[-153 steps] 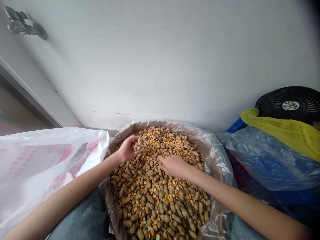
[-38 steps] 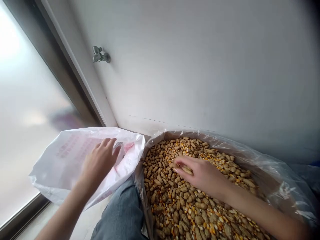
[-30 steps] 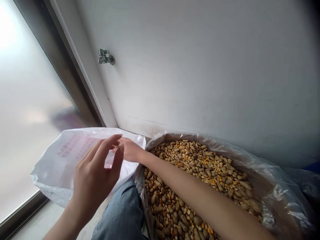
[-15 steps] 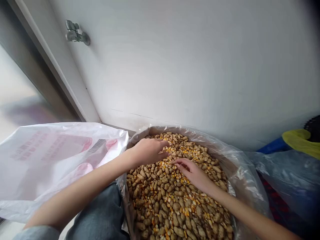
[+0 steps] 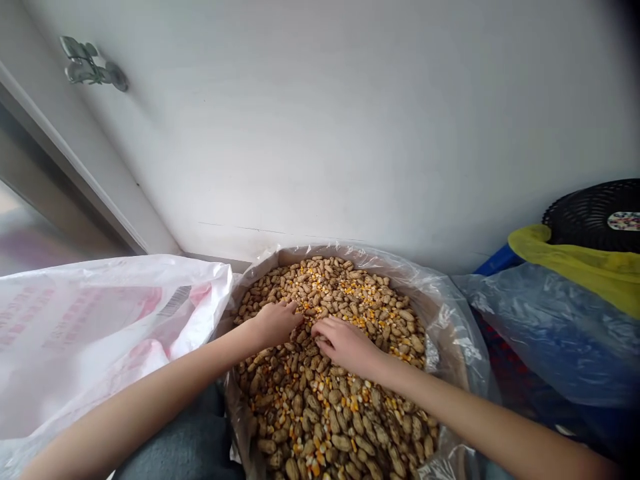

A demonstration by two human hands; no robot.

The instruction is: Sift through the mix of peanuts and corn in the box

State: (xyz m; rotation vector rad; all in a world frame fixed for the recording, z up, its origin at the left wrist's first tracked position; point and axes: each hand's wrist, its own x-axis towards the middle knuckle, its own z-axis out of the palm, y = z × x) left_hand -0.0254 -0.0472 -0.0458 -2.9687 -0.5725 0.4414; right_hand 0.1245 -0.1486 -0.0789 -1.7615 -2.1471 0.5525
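Unshelled peanuts (image 5: 345, 420) mixed with loose yellow and white corn kernels (image 5: 315, 460) fill a large container lined with a clear plastic bag (image 5: 457, 333). My left hand (image 5: 280, 325) rests on the heap left of centre, its fingers bent downward and close together, with the tips hidden. Just right of it, my right hand (image 5: 345, 343) is closed, the fingers curled toward the thumb over the peanuts. What either hand grips, if anything, is hidden. A small gap separates the two hands.
A white plastic sack (image 5: 100, 333) with pink print lies open at the left. Behind the container rises a white wall (image 5: 350, 133) with a metal fitting (image 5: 93, 67). At the right are a yellow mesh bag (image 5: 580, 267), a black basket-like object (image 5: 590, 213) and a clear plastic sheet (image 5: 550, 320).
My hands have come nearer my body, and the right hand has curled more tightly. The left fingers, apart before, are drawn together and down. The view has swung right.
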